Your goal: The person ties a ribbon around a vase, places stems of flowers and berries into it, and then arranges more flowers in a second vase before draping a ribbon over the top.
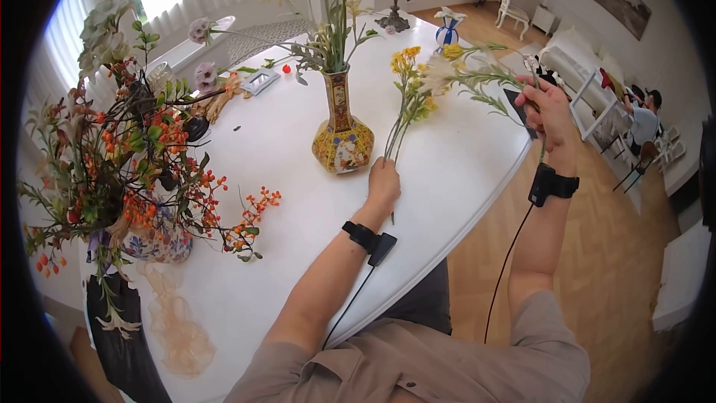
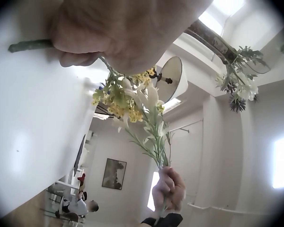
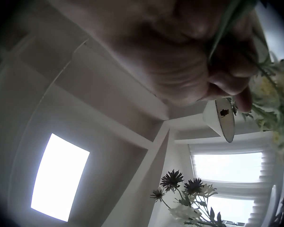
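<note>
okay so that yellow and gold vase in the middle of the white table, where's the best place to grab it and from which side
Probably the narrow neck of the vase, just above the wide belly: it is the only part slim enough for fingers to wrap. Come from the near side, by the left hand, and stay low, since flower stems fan out from the mouth above. The belly looks too broad and rounded for one hand.

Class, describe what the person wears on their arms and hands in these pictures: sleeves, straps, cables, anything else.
Both arms are bare below short beige sleeves. Each wrist carries a black strap with a small black box: the left strap and the right strap. A thin black cable runs from each box towards the body. The left hand and right hand are ungloved.
</note>
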